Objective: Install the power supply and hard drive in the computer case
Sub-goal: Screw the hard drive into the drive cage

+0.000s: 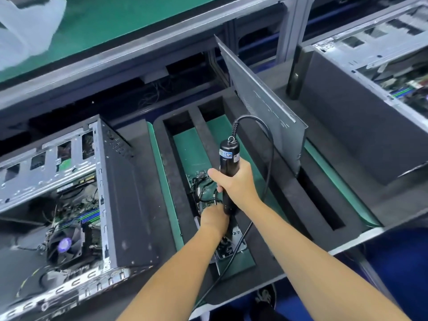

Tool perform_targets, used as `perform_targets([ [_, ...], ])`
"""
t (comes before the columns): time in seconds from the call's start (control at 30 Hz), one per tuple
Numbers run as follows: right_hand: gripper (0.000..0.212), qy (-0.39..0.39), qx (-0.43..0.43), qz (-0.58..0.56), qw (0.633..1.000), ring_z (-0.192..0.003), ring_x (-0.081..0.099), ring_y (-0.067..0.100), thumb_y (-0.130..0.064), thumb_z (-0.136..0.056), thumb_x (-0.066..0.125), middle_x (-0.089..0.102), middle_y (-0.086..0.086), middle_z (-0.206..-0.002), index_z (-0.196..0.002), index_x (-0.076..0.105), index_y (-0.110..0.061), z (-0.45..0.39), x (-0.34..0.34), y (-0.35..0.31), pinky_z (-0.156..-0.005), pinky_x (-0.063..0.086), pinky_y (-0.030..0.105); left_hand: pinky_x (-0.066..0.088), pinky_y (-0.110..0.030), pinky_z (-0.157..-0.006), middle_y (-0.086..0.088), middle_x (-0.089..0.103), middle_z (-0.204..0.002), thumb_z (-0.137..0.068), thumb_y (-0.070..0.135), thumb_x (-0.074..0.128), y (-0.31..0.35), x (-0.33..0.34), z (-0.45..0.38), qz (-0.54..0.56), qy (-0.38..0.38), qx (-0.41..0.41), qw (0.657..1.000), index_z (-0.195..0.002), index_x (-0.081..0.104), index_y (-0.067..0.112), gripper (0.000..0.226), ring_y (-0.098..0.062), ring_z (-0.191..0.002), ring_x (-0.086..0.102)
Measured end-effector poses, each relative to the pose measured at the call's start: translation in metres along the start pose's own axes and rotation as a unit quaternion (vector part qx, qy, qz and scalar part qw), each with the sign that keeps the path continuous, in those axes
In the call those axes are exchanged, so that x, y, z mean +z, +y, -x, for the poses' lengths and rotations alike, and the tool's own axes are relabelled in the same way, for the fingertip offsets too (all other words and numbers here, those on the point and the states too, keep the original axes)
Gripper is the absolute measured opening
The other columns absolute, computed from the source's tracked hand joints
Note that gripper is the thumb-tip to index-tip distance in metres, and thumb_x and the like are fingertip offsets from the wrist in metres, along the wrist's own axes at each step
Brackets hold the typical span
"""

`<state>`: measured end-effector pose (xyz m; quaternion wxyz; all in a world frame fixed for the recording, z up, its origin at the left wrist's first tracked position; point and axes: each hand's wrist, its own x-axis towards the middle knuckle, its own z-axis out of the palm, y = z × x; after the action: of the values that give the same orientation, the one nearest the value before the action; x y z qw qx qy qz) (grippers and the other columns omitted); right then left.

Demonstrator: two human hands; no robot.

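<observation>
Black foam tray (266, 172) is sitting on the bench, its slots showing green bottoms. The right hand (234, 179) is clenching its grip around a black electric screwdriver (228, 172), holding it upright with its cable (269, 163) looping off the top. The left hand (214, 218) is resting low in the middle slot, its grip curled around a metal part (230, 244) with wiring; exactly what it is I cannot tell. An open computer case (69, 193) is lying just left of the tray, a fan (64, 244) showing inside. A dark side panel (266, 105) is standing upright in the tray.
</observation>
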<state>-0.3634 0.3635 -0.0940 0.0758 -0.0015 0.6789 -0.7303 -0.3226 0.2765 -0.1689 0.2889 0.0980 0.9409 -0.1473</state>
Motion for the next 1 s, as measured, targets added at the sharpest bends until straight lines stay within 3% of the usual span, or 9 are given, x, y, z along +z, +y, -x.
perform_targets([
  [0.07,0.028,-0.003,-0.001,-0.002,1.000,-0.048,0.051,0.023,-0.010,-0.080,0.076,0.053,0.016,-0.061,-0.076,0.050,-0.001,-0.002,-0.001,0.001,-0.053,0.050,0.038,0.044,-0.030,-0.074,-0.014,0.056,-0.120,-0.089,-0.010,0.041,0.002,0.002,0.000,-0.003,0.005,0.002,1.000,-0.115,0.056,0.001,0.032,-0.028,-0.109,0.059],
  [0.23,0.029,0.003,0.002,-0.017,1.000,-0.046,0.051,0.021,-0.009,-0.080,0.076,0.053,0.014,-0.058,-0.078,0.050,0.002,-0.004,-0.002,0.004,-0.053,0.050,0.034,0.048,-0.032,-0.081,-0.013,0.055,-0.121,-0.091,-0.006,0.040,0.003,0.006,-0.001,0.047,0.017,-0.021,0.999,-0.117,0.056,0.004,0.031,-0.027,-0.109,0.059],
  [0.43,0.030,0.007,-0.011,-0.027,1.000,-0.044,0.051,0.021,-0.016,-0.075,0.076,0.052,0.001,-0.052,-0.073,0.049,-0.003,-0.006,-0.004,0.004,-0.052,0.048,0.032,0.044,-0.033,-0.071,-0.013,0.059,-0.115,-0.090,-0.002,0.042,0.000,0.001,-0.001,0.201,-0.013,-0.078,0.976,-0.114,0.057,0.005,0.029,-0.029,-0.104,0.061],
  [0.57,0.026,0.012,-0.038,-0.034,0.999,-0.043,0.050,0.022,-0.017,-0.074,0.075,0.053,0.002,-0.049,-0.065,0.050,-0.016,-0.009,-0.003,-0.005,-0.053,0.048,0.029,0.047,-0.035,-0.085,-0.017,0.060,-0.119,-0.093,0.005,0.045,-0.009,-0.005,0.001,0.269,0.005,-0.087,0.959,-0.118,0.057,0.000,0.028,-0.032,-0.109,0.058],
  [0.67,0.025,0.016,-0.049,-0.058,0.997,-0.043,0.050,0.023,-0.017,-0.075,0.075,0.053,0.005,-0.049,-0.067,0.051,-0.014,-0.012,-0.004,-0.018,-0.053,0.049,0.030,0.049,-0.034,-0.081,-0.017,0.059,-0.118,-0.089,0.001,0.044,-0.011,-0.013,0.004,0.251,-0.025,-0.056,0.966,-0.115,0.057,0.001,0.030,-0.032,-0.106,0.060],
  [0.77,0.032,0.021,-0.063,-0.072,0.995,-0.041,0.049,0.024,-0.018,-0.073,0.075,0.051,0.007,-0.049,-0.071,0.048,-0.002,-0.017,-0.005,-0.032,-0.053,0.049,0.036,0.051,-0.035,-0.076,-0.015,0.060,-0.090,-0.083,0.001,0.047,-0.019,-0.031,0.008,0.274,-0.014,-0.045,0.961,-0.091,0.058,0.002,0.014,-0.032,-0.096,0.063],
  [0.83,0.031,0.019,-0.071,-0.078,0.994,-0.041,0.049,0.025,-0.017,-0.073,0.075,0.051,0.006,-0.049,-0.071,0.047,-0.003,-0.017,-0.005,-0.040,-0.055,0.049,0.038,0.052,-0.033,-0.073,-0.009,0.051,-0.070,-0.083,0.003,0.050,-0.028,-0.042,0.013,0.301,0.004,-0.063,0.951,-0.076,0.055,0.004,0.008,-0.031,-0.091,0.065],
  [1.0,0.029,0.010,-0.081,-0.077,0.994,-0.043,0.050,0.024,-0.018,-0.073,0.075,0.052,0.006,-0.049,-0.069,0.048,-0.008,-0.013,0.000,-0.051,-0.056,0.049,0.038,0.049,-0.033,-0.074,-0.020,0.064,-0.091,-0.092,0.010,0.043,-0.037,-0.047,0.023,0.305,0.009,-0.072,0.950,-0.097,0.063,-0.006,0.026,-0.034,-0.094,0.065],
])
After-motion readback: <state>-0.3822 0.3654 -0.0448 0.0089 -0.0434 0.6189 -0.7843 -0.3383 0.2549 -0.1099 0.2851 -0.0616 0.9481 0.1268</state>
